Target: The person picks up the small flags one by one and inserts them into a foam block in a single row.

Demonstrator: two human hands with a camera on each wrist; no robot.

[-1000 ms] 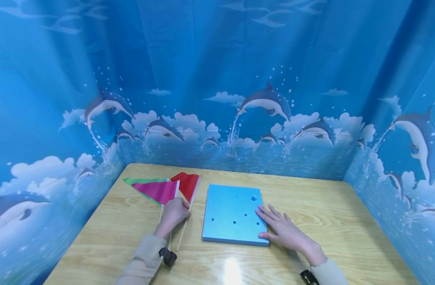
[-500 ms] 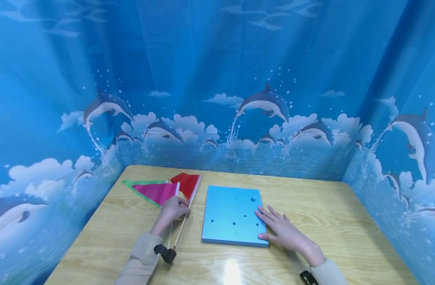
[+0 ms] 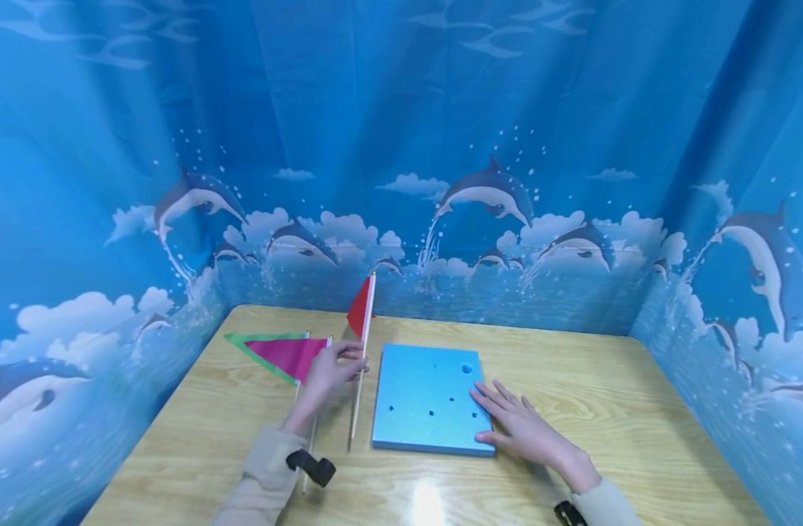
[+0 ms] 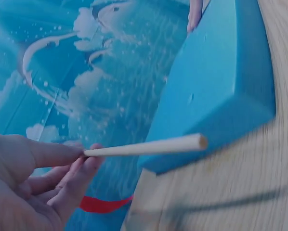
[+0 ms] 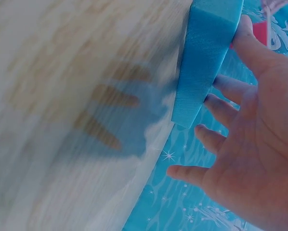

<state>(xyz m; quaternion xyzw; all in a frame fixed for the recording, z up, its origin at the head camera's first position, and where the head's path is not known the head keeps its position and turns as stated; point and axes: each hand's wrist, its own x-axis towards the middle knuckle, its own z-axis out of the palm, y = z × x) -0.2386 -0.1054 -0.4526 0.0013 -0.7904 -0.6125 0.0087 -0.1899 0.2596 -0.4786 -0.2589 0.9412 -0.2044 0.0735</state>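
My left hand (image 3: 332, 372) pinches the stick of a small red flag (image 3: 358, 310) between thumb and fingertips, left of the blue foam block (image 3: 410, 380). The flag is raised, its stick leaning nearly upright. In the left wrist view the bare lower end of the wooden stick (image 4: 158, 146) juts from the fingertips towards the block. Several small holes and one larger one mark the block's top. My right hand (image 3: 522, 427) lies with fingers spread on the block's right edge; in the right wrist view its fingertips (image 5: 246, 29) reach the block's top edge.
A magenta flag (image 3: 286, 356) lies over a green flag (image 3: 256, 343) at the left of the wooden table (image 3: 585, 409), sticks partly under my left forearm. A blue curtain (image 3: 401, 146) printed with dolphins surrounds the table at the back and sides.
The red flag has come up off the table in my left hand, from lying slanted to nearly upright, and moved slightly right. My right hand has stayed on the block.
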